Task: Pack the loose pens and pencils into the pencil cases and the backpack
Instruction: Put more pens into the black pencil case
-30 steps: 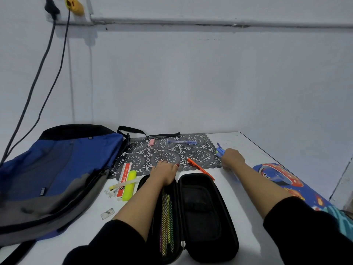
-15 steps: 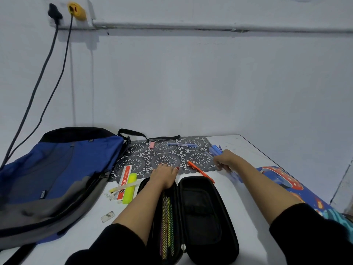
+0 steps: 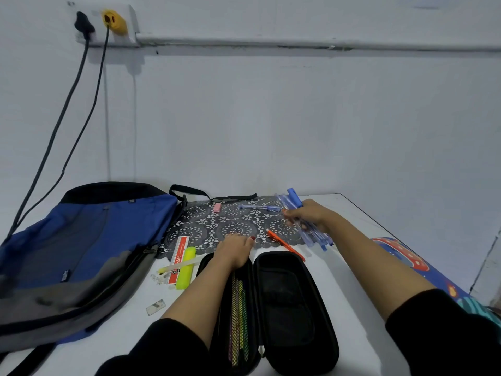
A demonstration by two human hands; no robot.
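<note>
1. The fingers (image 3: 292,214) of the right hand (image 3: 311,216) are curled round a bundle of blue pens (image 3: 294,198), held over the right edge of the mat (image 3: 206,229), near the case (image 3: 287,308) but not over it.
2. The left hand (image 3: 235,249) rests on the far end of the open case with its fingers relaxed, gripping nothing.
3. The left half of the case holds pencils (image 3: 238,308) behind mesh. Nothing can be made out in the dark right half.
4. Loose items: an orange pen (image 3: 284,244) at the mat's near edge, one blue pen (image 3: 259,207) on the mat, and a highlighter (image 3: 186,267) on the tabletop (image 3: 339,280). The backpack (image 3: 81,240) lies at left.
5. Step in hand, as judged: carrying the bundle to the case. The next move calls for aligning the pens with the case's length and lowering them into the right half.
</note>
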